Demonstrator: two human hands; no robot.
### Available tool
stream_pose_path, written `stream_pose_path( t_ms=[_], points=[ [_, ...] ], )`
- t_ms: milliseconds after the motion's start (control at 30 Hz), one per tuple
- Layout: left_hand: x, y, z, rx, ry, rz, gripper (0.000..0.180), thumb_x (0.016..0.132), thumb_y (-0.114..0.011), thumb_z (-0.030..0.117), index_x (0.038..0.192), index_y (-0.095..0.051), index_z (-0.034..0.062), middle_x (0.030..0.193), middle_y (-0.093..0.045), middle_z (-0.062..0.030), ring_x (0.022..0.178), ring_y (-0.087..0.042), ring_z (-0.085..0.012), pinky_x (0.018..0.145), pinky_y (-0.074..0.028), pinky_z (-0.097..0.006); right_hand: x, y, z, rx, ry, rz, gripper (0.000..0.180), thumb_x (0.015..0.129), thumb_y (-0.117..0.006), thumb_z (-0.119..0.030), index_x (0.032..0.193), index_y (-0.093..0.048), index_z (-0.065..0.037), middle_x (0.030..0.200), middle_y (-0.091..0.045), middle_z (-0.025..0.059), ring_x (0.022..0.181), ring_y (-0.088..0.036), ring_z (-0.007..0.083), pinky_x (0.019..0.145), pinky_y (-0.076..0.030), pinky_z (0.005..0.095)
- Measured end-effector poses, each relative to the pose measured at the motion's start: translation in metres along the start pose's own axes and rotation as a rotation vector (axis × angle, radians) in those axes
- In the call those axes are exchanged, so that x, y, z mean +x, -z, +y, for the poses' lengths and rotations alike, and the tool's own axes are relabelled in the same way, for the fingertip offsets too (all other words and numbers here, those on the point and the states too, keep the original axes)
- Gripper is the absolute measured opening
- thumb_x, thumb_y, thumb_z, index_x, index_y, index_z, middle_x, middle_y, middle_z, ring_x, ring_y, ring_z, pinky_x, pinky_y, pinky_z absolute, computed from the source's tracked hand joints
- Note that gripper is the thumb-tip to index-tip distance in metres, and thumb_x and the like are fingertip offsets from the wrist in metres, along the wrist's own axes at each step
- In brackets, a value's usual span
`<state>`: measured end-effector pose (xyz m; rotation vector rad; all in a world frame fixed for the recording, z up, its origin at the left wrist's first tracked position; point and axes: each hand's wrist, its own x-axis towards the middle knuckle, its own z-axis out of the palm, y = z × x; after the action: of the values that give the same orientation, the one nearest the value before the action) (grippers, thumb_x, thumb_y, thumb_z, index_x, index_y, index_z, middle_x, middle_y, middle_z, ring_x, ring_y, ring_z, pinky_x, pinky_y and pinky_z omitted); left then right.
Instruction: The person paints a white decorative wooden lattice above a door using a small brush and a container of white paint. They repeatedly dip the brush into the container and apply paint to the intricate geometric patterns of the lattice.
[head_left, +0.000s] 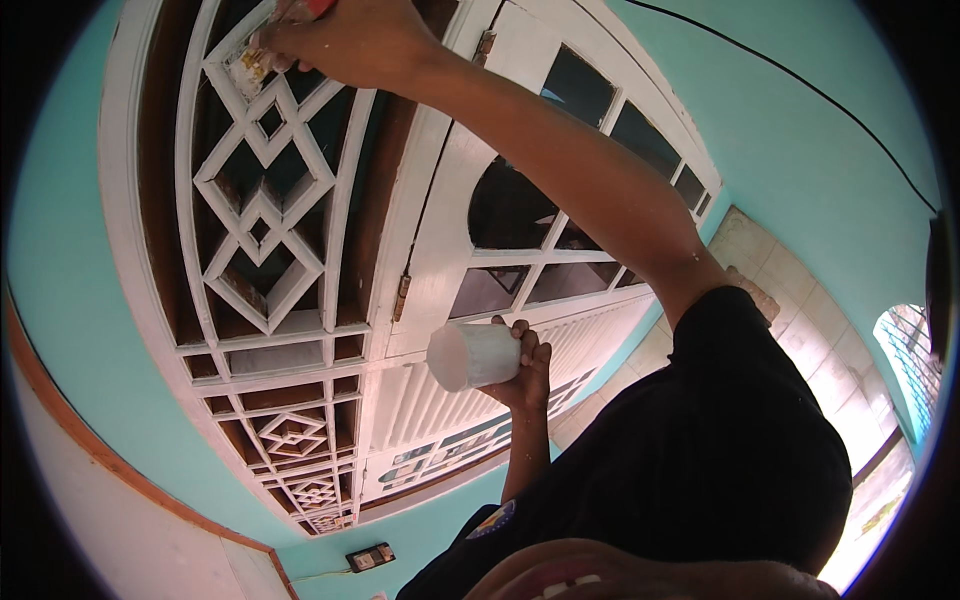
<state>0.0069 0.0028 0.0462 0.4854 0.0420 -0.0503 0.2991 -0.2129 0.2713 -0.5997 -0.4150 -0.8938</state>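
My right hand (350, 42) is raised to the upper left, its fingers closed around a paintbrush (250, 72) with a bit of red showing at the top edge. The brush's pale, paint-smeared bristles touch the upper part of a white diamond-patterned wooden lattice (318, 190). Lower down and nearer my body, my left hand (530, 375) grips a white cylindrical container (485, 355) from its side, fingers wrapped round it. What the container holds cannot be made out. It is apart from the lattice, in front of a white door panel.
Right of the lattice stands a white door (455, 210) with dark glass panes and metal hinges (402, 297). Turquoise wall (800, 120) surrounds it, with a black cable (770, 62) across it. A small dark box (370, 557) hangs on the wall. Pale tiles (790, 280) show at right.
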Motion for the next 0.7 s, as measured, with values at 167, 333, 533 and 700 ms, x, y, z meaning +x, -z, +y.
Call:
stream_pose_path(
  t_ms=[167, 333, 533, 700],
  points=[
    [-0.002, 0.005, -0.004, -0.024, 0.02, 0.003, 0.075, 0.081, -0.071, 0.051, 0.131, -0.046, 0.002, 0.106, -0.045, -0.0139, 0.079, -0.044, -0.0199, 0.073, -0.035, -0.032, -0.003, -0.015, 0.015, -0.182, 0.058, 0.103, 0.016, 0.065, -0.074, -0.011, 0.069, -0.064, 0.001, 0.066, -0.064, 0.016, 0.06, -0.064, 0.0292, 0.063, -0.055, 0.0351],
    [0.003, 0.0, -0.003, -0.006, 0.004, 0.005, 0.073, 0.082, -0.07, 0.05, 0.131, -0.046, 0.0017, 0.106, -0.046, -0.0139, 0.079, -0.043, -0.0198, 0.073, -0.035, -0.031, 0.005, -0.029, -0.014, -0.475, -0.04, 0.176, 0.012, 0.07, -0.071, -0.005, 0.068, -0.061, 0.0, 0.069, -0.064, 0.0145, 0.062, -0.064, 0.0259, 0.062, -0.054, 0.0316],
    [0.005, 0.01, -0.002, 0.004, 0.014, 0.047, 0.078, 0.079, -0.068, 0.053, 0.136, -0.047, 0.0044, 0.108, -0.048, -0.0137, 0.076, -0.043, -0.0189, 0.069, -0.034, -0.032, 0.003, -0.026, -0.008, -0.565, -0.109, 0.241, 0.012, 0.072, -0.072, -0.005, 0.07, -0.061, 0.0, 0.068, -0.065, 0.0138, 0.063, -0.066, 0.0218, 0.062, -0.054, 0.0307],
    [0.005, 0.011, -0.003, 0.015, -0.013, 0.024, 0.077, 0.079, -0.069, 0.053, 0.136, -0.047, 0.0047, 0.108, -0.048, -0.0133, 0.077, -0.044, -0.019, 0.069, -0.035, -0.032, 0.001, -0.005, 0.004, -0.075, -0.198, 0.065, 0.016, 0.066, -0.077, -0.013, 0.07, -0.068, 0.0, 0.068, -0.068, 0.0169, 0.064, -0.07, 0.0265, 0.066, -0.058, 0.0344]
  ],
)
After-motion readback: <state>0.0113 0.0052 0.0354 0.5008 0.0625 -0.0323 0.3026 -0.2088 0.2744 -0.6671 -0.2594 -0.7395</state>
